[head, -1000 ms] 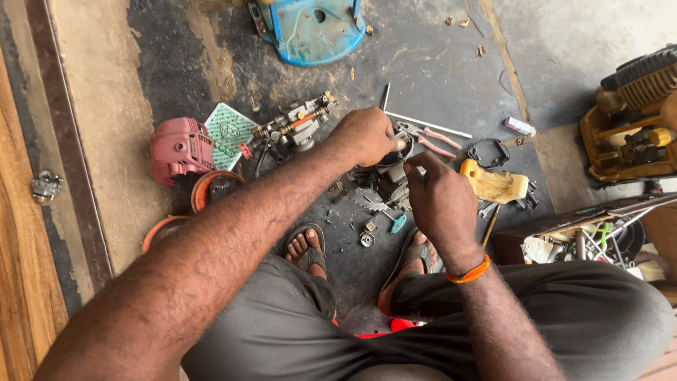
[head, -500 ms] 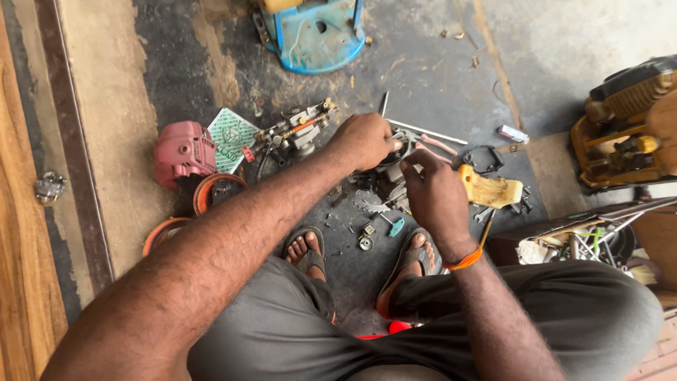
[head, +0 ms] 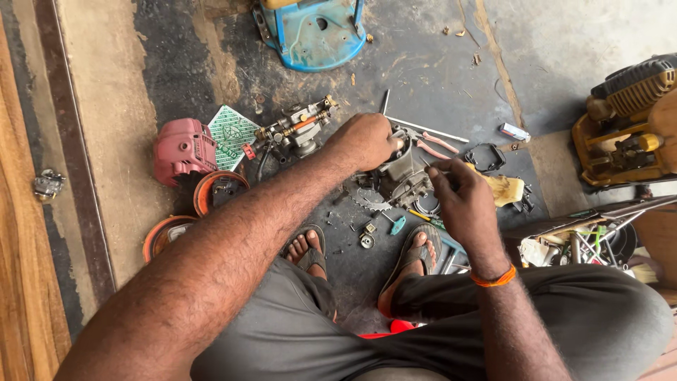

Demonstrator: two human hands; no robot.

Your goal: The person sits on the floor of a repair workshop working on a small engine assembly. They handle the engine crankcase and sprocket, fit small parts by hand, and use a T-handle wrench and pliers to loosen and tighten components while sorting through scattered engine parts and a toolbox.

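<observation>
The left hand point(head: 367, 141) is closed around a grey metal engine part point(head: 403, 178) on the floor point(head: 451, 63) between the sandalled feet, while the right hand point(head: 458, 194) pinches a thin tool point(head: 428, 164) against it. The tool could slip off the greasy casting, and small screws point(head: 364, 236) (scattered loose nearby) could easily get lost. The surface is stained, dusty concrete, cluttered toward its left edge with a red engine cover point(head: 183, 149).
</observation>
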